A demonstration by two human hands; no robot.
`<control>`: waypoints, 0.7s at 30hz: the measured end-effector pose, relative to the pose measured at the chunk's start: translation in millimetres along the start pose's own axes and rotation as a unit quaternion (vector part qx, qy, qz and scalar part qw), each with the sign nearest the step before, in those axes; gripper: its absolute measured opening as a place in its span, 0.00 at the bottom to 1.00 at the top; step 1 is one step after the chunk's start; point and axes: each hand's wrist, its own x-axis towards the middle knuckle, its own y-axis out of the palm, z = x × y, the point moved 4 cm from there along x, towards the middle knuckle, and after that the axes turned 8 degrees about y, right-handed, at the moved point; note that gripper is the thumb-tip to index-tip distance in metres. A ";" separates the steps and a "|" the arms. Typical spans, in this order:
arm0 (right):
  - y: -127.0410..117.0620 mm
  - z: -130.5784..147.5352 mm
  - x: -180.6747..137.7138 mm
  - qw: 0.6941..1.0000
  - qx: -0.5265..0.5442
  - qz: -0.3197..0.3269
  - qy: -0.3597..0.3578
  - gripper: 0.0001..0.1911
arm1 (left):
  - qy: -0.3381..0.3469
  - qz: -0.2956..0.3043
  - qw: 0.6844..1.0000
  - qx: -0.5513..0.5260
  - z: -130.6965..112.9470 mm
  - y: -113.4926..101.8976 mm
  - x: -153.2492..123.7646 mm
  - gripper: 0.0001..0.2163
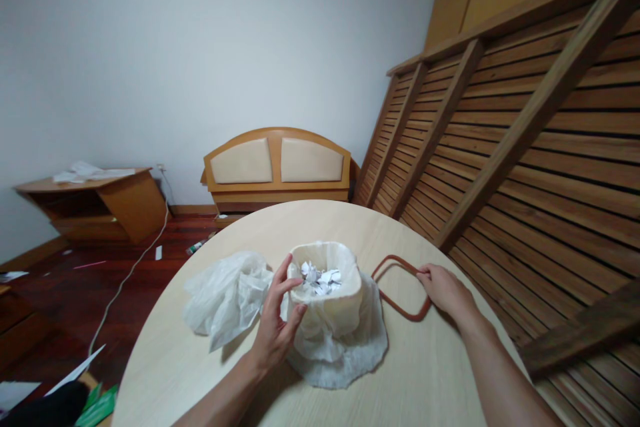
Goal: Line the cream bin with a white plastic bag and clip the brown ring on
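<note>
A small trash bin point(345, 310) stands upright on the round table, its rim wrapped by a white plastic bag point(345, 363) that hangs down around the outside. Crumpled paper scraps point(321, 278) lie inside it. My left hand point(280, 313) rests against the bin's left rim, thumb and fingers apart. At the right, my right hand point(445, 287) pinches the edge of a brown rounded-square ring point(395, 312), which is apart from the bin and lies on or close to the tabletop. Left of the bin sits another crumpled white plastic bag point(227, 297).
The pale round table point(430, 373) fills the foreground. A slatted wooden panel point(500, 147) leans along its right side. Beyond stands a headboard point(277, 167). A low desk point(120, 200) with white sheets is at left, and a white cable point(130, 273) runs across the floor.
</note>
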 end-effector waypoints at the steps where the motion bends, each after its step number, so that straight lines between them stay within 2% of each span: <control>1: -4.2 0.3 2.4 1.000 0.021 -0.021 0.009 0.10 | 0.002 0.003 1.000 -0.002 0.1 0.4 -0.2 0.13; 5: -14.9 12.3 1.5 0.991 0.111 -0.076 0.024 0.19 | 0.018 0.024 0.999 -0.013 -2.4 0.4 0.1 0.20; 7: -16.6 28.1 -8.9 0.983 0.160 -0.088 0.012 0.23 | 0.025 0.010 1.000 0.004 -5.9 -2.7 1.0 0.22; 11: -20.5 73.0 -46.9 0.947 0.298 -0.116 -0.042 0.21 | 0.096 -0.017 0.993 0.068 -22.0 -7.0 2.3 0.26; 15: -19.7 112.3 -83.5 0.933 0.346 -0.073 -0.072 0.19 | 0.165 0.031 0.980 0.110 -40.4 0.8 2.5 0.33; 21: -18.0 136.6 -113.5 0.930 0.347 -0.045 -0.111 0.14 | 0.175 0.062 0.970 0.158 -48.1 9.4 2.4 0.34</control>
